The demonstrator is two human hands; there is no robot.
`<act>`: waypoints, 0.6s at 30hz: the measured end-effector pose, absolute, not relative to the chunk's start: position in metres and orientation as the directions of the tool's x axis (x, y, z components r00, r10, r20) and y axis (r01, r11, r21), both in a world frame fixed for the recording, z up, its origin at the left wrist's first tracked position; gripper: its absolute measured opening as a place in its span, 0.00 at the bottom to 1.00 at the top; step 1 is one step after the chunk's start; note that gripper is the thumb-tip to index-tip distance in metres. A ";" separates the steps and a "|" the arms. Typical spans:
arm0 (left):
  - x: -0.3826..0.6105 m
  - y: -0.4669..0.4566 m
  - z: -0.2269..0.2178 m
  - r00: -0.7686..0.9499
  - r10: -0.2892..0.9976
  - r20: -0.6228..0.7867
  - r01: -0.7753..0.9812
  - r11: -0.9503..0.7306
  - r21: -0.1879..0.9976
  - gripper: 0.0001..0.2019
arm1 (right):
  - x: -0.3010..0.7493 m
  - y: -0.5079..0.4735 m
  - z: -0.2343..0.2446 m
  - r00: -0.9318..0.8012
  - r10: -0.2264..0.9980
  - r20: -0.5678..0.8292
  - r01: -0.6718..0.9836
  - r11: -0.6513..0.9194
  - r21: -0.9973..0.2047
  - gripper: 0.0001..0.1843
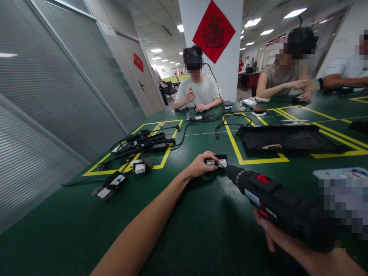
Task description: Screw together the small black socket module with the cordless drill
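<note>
My right hand (270, 228) is wrapped round the handle of a black and red power drill (267, 195), which points left and away from me. The drill's front end reaches a small black box (221, 158) with white parts inside, lying on the green table. At the left side of that box, my left hand (201, 165) grips it with thumb and fingers, the fingertips close to the drill's tip. Whether the bit touches a screw is too small to tell.
Adapters and cables (152, 142) lie in a yellow-taped area at the left, near a similar black box (109, 186). A black tray (290, 138) stands at the right, with a pale case (342, 174) nearer me. Across the table (184, 230) a person (198, 88) holds a tool; others sit at the right.
</note>
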State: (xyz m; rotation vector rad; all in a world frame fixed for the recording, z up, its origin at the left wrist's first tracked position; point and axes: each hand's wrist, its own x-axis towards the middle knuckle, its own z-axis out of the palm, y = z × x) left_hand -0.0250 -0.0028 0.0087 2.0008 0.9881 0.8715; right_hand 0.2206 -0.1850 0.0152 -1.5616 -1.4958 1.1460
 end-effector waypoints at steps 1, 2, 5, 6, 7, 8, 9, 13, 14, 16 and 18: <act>-0.025 -0.003 0.008 0.477 0.843 0.248 0.346 -0.440 0.829 0.13 | 0.221 -0.184 0.019 -0.055 0.985 -0.161 0.386 -0.128 -0.914 0.18; -0.025 -0.003 0.008 0.478 0.842 0.250 0.341 -0.441 0.831 0.12 | 0.221 -0.184 0.022 -0.064 0.981 -0.186 0.380 -0.148 -0.913 0.17; -0.026 -0.002 0.007 0.487 0.836 0.253 0.326 -0.443 0.835 0.12 | 0.223 -0.184 0.029 -0.080 0.970 -0.229 0.367 -0.185 -0.912 0.13; -0.026 -0.002 0.007 0.487 0.836 0.252 0.323 -0.441 0.837 0.13 | 0.224 -0.184 0.029 -0.077 0.969 -0.236 0.367 -0.192 -0.910 0.13; -0.026 -0.002 0.007 0.486 0.838 0.250 0.323 -0.438 0.839 0.13 | 0.224 -0.184 0.030 -0.071 0.968 -0.243 0.371 -0.200 -0.907 0.13; -0.026 -0.002 0.007 0.483 0.840 0.247 0.323 -0.433 0.841 0.13 | 0.225 -0.184 0.029 -0.066 0.966 -0.250 0.378 -0.208 -0.902 0.12; -0.026 -0.002 0.008 0.480 0.843 0.243 0.324 -0.427 0.844 0.13 | 0.226 -0.184 0.029 -0.065 0.964 -0.258 0.389 -0.213 -0.896 0.11; -0.026 -0.002 0.008 0.481 0.847 0.228 0.310 -0.407 0.859 0.13 | 0.226 -0.185 0.029 -0.077 0.961 -0.267 0.401 -0.215 -0.891 0.07; -0.026 -0.002 0.008 0.481 0.847 0.227 0.304 -0.404 0.863 0.13 | 0.225 -0.185 0.030 -0.063 0.962 -0.265 0.379 -0.223 -0.898 0.07; -0.026 -0.002 0.008 0.477 0.849 0.227 0.297 -0.399 0.867 0.13 | 0.222 -0.185 0.034 -0.025 0.964 -0.264 0.325 -0.242 -0.914 0.09; -0.027 -0.002 0.008 0.472 0.852 0.225 0.299 -0.395 0.869 0.13 | 0.220 -0.185 0.039 -0.006 0.964 -0.266 0.290 -0.253 -0.923 0.09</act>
